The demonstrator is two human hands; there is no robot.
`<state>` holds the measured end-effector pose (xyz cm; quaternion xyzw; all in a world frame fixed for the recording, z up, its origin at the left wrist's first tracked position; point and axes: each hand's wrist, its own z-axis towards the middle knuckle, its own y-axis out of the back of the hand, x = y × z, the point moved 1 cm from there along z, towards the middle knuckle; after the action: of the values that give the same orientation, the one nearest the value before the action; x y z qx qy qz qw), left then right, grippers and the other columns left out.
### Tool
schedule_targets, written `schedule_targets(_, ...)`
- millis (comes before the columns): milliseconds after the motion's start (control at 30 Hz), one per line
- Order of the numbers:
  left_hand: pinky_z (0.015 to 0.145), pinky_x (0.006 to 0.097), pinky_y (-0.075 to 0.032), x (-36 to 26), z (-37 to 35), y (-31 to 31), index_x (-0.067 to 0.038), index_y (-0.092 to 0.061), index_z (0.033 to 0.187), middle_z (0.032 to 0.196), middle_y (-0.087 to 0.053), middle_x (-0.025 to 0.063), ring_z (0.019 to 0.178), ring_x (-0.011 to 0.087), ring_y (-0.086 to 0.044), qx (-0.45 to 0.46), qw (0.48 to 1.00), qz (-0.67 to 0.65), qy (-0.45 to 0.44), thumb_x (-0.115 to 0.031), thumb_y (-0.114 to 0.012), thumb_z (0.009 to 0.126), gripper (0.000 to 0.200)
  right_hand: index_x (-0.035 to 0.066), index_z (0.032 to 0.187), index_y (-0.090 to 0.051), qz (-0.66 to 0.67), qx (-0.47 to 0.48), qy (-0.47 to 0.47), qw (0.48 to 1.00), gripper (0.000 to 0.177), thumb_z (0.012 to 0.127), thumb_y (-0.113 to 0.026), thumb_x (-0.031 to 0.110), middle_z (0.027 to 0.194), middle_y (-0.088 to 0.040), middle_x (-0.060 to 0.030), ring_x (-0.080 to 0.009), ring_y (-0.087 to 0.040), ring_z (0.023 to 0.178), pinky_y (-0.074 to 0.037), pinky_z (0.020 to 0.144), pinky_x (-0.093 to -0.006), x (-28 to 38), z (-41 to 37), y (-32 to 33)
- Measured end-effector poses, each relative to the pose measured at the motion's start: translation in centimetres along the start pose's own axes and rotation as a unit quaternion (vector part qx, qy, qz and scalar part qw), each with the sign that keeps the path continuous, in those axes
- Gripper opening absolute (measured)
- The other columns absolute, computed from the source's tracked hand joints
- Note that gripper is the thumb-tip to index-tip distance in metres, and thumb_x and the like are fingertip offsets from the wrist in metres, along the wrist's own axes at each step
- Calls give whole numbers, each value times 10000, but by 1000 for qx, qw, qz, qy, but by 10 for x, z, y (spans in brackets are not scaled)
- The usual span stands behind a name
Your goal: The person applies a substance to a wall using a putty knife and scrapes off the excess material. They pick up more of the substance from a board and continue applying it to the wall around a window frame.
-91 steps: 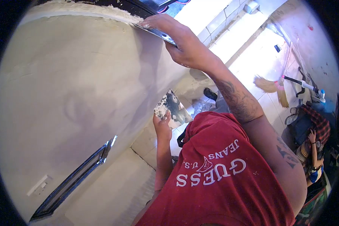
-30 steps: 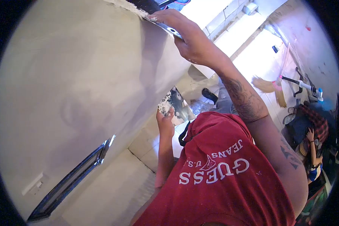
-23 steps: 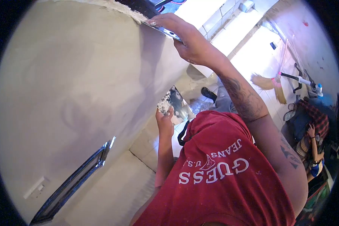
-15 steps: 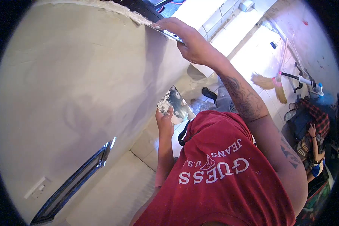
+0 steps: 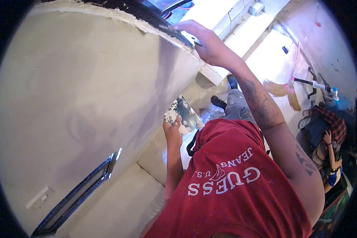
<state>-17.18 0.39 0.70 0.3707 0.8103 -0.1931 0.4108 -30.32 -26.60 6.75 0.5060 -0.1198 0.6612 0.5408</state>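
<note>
My left hand (image 5: 173,130) grips the near edge of a flat putty plate (image 5: 189,117). White putty and dark bare patches show on its face. My right hand (image 5: 211,47) is raised at the wall's top edge, closed around a thin metal scraper (image 5: 195,40), most of which is hidden by the fingers. Its index finger stretches out along the dark frame. Below it runs a rough strip of whitish putty (image 5: 135,23) along the edge of the smooth plastered wall (image 5: 87,79).
A dark-framed panel (image 5: 77,196) and a switch plate (image 5: 41,199) are on the wall at lower left. Straw brooms (image 5: 281,88) lean at the right. Another person's arm (image 5: 330,148) shows at the far right. Bright floor tiles lie beyond my feet (image 5: 218,102).
My right hand has shifted slightly right and down, and the scraper shows less. The putty strip along the edge is more exposed. The plate in my left hand is turned a little more into view.
</note>
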Motion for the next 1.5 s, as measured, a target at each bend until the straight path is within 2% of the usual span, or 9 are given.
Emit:
schedule_targets(133,745,251,-424,1,1,2,-9,-473,1072,964,-558,41,834,123,-529,-3,1000,0,4,38,-520,789,291,60,1162,-463,24,-67,59,996,511,692,-431,-137,1130,-495,-113,-249,-469,1072,-347,938,-318,23,32,6)
schedule_targets(233,749,249,-421,2,1,1,-9,-474,1070,966,-557,39,834,122,-526,-9,1000,8,10,38,-519,789,288,66,1174,-458,100,-57,68,991,519,701,-409,-140,1144,-489,-104,-240,-456,1085,-340,944,-318,38,45,-2)
schedule_targets(600,755,250,-420,0,0,-1,-6,-472,1075,976,-550,39,844,118,-524,8,1000,-15,-2,65,-506,782,303,60,1151,-456,57,17,10,998,634,582,-358,-201,1194,-444,-103,-286,-422,1124,-348,954,-339,21,8,-24)
schedule_targets(700,759,251,-422,2,3,4,-3,-472,1075,983,-548,41,846,118,-523,25,1000,-3,-3,74,-503,779,307,61,1145,-464,61,17,29,998,628,580,-356,-192,1183,-454,-109,-283,-439,1108,-347,951,-338,22,-4,-40)
schedule_targets(900,759,236,-423,-45,-1,-27,6,-473,1082,995,-548,50,846,112,-520,49,996,44,-61,75,-509,769,323,62,1140,-482,18,6,-51,999,600,609,-351,-183,1142,-483,-136,-280,-445,1104,-342,949,-336,22,-46,-9)
schedule_targets(933,762,241,-423,-51,1,-33,13,-472,1081,992,-547,52,844,116,-521,59,996,11,-66,73,-511,767,322,53,1151,-474,-44,16,-29,998,565,642,-372,-171,1132,-490,-141,-289,-446,1103,-349,939,-340,23,-57,2)
schedule_targets(1033,753,242,-422,-69,-2,-50,28,-477,1067,972,-548,51,835,119,-519,85,988,-92,-85,73,-513,759,313,41,1154,-468,-25,84,-61,994,543,656,-391,-164,1135,-490,-141,-295,-450,1099,-349,938,-342,61,-95,16)
schedule_targets(1167,720,218,-417,-73,4,-60,21,-481,1065,951,-547,41,808,96,-513,109,978,-99,-149,69,-513,760,311,26,1145,-471,-96,185,-105,972,508,673,-427,-157,1148,-477,-148,-290,-463,1083,-377,921,-328,100,-119,18)
schedule_targets(1500,675,199,-423,-75,-12,-46,24,-468,1046,908,-548,37,787,74,-504,74,972,-39,-219,27,-520,780,271,32,1129,-489,-168,243,-30,955,554,612,-398,-146,1145,-471,-129,-297,-432,1070,-358,927,-358,112,-128,-19)
